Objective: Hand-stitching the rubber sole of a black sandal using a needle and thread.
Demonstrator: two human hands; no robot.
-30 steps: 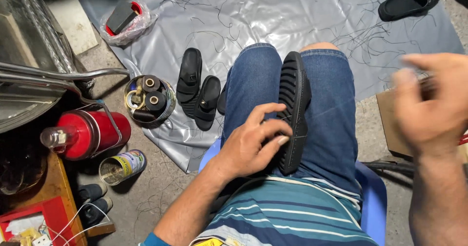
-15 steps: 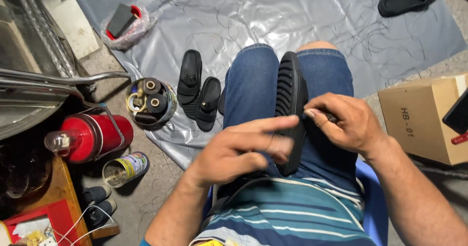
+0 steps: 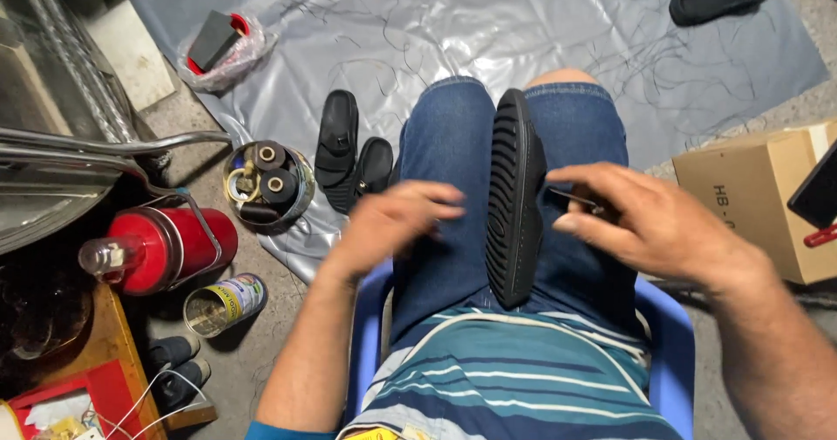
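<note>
Black sandal (image 3: 514, 197) stands on edge between the thighs, a wall splitting the lap: left hand (image 3: 392, 222) on its left side, right hand (image 3: 645, 222) on its right, each with bare denim under it. Beyond the knees the grey plastic sheet (image 3: 418, 30) lies open. Leftward it's crowded: a pair of black sandals (image 3: 349, 156), a tub of thread spools (image 3: 266, 183), a red canister (image 3: 166, 244), a tin can (image 3: 218, 303). On the right, a cardboard box (image 3: 750, 196) stands near the wrist.

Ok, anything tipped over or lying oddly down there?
Yes: the open tin can lies on its side on the floor beside the red cylinder. Loose threads litter the grey plastic sheet.
</note>
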